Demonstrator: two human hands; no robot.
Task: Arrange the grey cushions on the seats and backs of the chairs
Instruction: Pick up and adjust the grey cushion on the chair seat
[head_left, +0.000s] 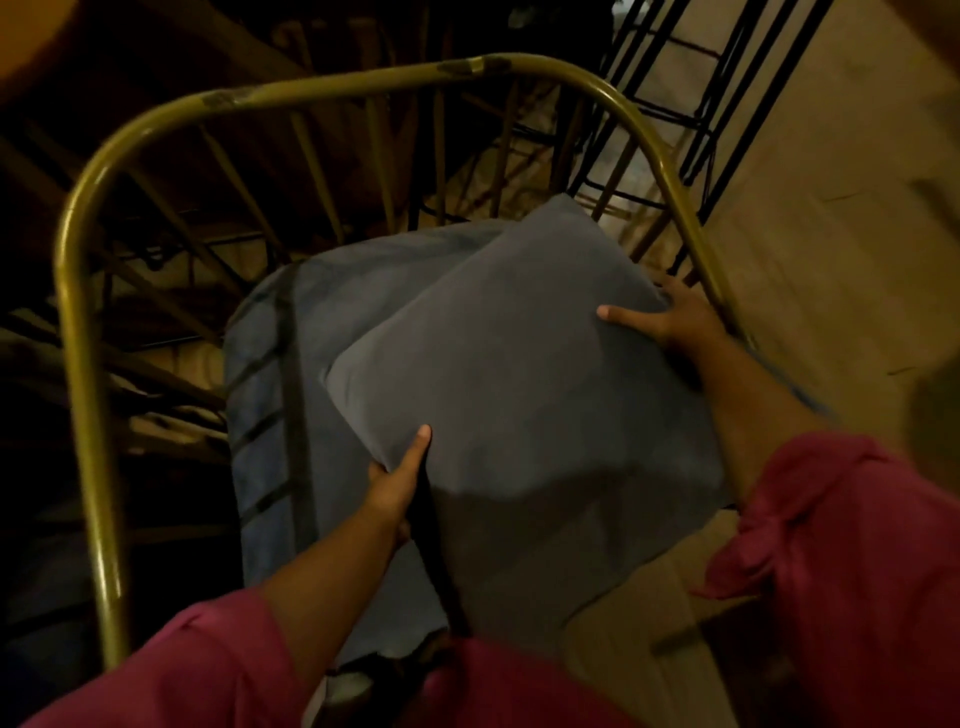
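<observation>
The big chair (88, 322) has a yellow metal rail that bends all the way around both hands. Thin bars run down from the rail on the far side of the hands. A flat blue-grey seat cushion (280, 374) lies on the chair seat, under the hands and out past the left one.

The grey cushion (519, 395) is up in the air between the two hands, over the seat cushion and tipped on a slant. It looks soft and puffy, and I think it is light. It will squash where it is held, so holding two sides, like now, seems best. It will not break if it drops.

The right hand (670, 322) holds the far right edge, thumb flat on top, other fingers tucked behind. The rail is just beside this hand and could bump it. The left hand (397, 483) pinches the near left edge, thumb on top, fingers hidden under.

Past the right hand, black wire frames (691, 104) stand on the pale floor (831, 208). Pink sleeves (841, 545) cover both arms close to the camera.
</observation>
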